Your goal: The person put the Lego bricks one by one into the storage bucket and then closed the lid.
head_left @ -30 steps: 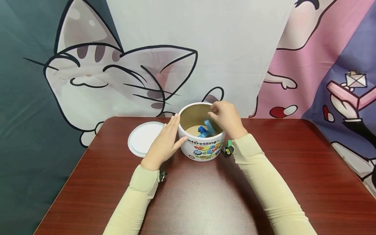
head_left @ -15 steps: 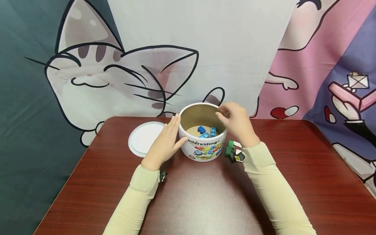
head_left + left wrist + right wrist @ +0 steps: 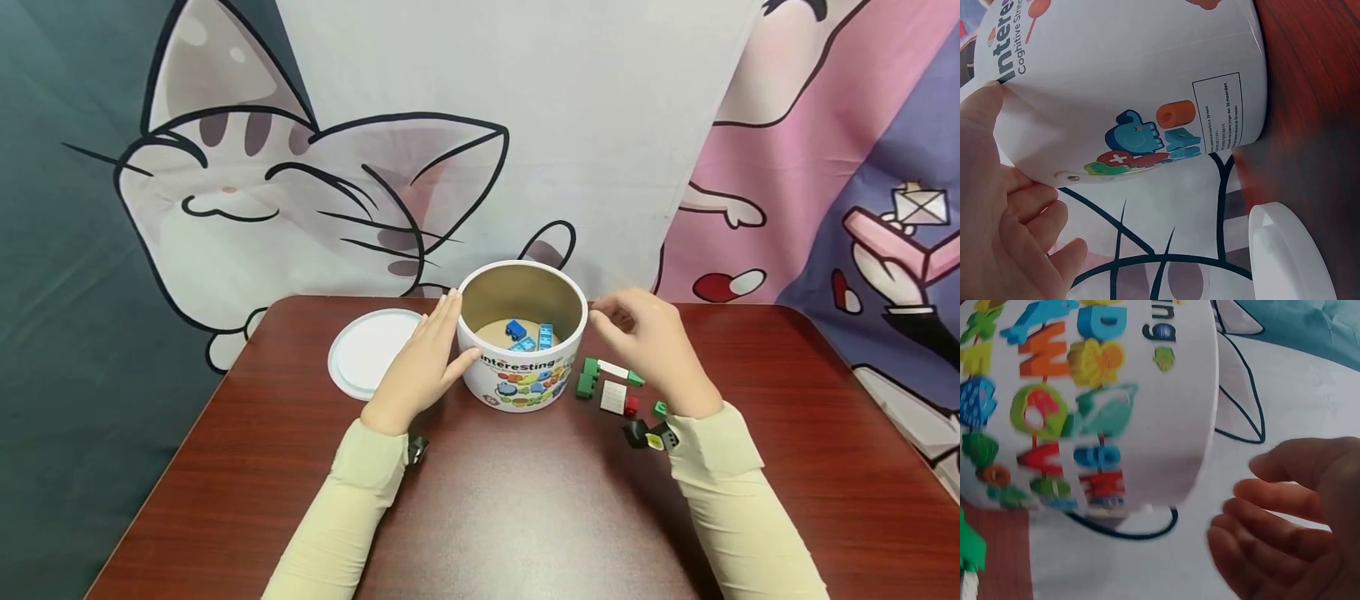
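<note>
A white printed bucket stands uncovered on the table, with several blue building bricks on its floor. My left hand rests against the bucket's left side, fingers up at the rim and thumb touching the front; the left wrist view shows the thumb on the printed wall. Just right of the bucket is my right hand, its fingers loosely bent; in the right wrist view nothing lies between these fingers. Below it lie green bricks, a white brick and a small red brick.
The bucket's round white lid lies flat to the left, partly behind the left hand. A small green brick sits near the right wrist. A cartoon cat backdrop hangs behind the brown table.
My right hand has moved from over the bucket out to the right, uncovering the loose bricks. A light blue brick dropped to the bucket's floor. My left hand stayed in place.
</note>
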A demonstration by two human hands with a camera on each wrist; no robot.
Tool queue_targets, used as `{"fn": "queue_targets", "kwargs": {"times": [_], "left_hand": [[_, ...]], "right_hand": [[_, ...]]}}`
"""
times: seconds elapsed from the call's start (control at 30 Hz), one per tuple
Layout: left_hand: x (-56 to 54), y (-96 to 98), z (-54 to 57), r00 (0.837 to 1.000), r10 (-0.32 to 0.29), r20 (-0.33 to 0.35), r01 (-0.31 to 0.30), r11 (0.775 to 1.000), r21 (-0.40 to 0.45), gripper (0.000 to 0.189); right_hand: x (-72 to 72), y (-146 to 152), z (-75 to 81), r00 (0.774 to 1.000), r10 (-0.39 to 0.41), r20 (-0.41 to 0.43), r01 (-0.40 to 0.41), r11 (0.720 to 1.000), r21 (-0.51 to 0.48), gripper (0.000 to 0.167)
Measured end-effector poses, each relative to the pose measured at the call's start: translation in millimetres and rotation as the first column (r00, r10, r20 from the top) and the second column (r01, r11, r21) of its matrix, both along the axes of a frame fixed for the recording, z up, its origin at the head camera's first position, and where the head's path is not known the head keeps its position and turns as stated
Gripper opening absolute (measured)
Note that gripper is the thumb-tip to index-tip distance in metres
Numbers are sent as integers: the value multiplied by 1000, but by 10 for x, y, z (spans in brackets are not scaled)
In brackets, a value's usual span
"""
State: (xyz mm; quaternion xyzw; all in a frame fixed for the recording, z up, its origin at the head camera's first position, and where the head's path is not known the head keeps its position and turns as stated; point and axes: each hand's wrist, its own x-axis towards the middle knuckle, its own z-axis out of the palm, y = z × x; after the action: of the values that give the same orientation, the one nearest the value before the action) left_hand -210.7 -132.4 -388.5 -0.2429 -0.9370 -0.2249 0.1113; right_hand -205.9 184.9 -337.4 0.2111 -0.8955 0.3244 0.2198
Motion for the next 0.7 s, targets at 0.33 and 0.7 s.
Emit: {"fn": "queue_targets", "kwargs": {"times": [0.33, 0.7], "left_hand": [[1, -1, -5, 1000, 2, -1, -2, 1000, 0, 82], [6, 8, -1, 1000, -5, -10, 5, 1000, 4, 81]], "right_hand": [[32, 385, -53, 971, 42, 235, -101, 965, 244, 9], [56, 657, -293, 902, 42, 431, -204, 919, 338, 14]]}}
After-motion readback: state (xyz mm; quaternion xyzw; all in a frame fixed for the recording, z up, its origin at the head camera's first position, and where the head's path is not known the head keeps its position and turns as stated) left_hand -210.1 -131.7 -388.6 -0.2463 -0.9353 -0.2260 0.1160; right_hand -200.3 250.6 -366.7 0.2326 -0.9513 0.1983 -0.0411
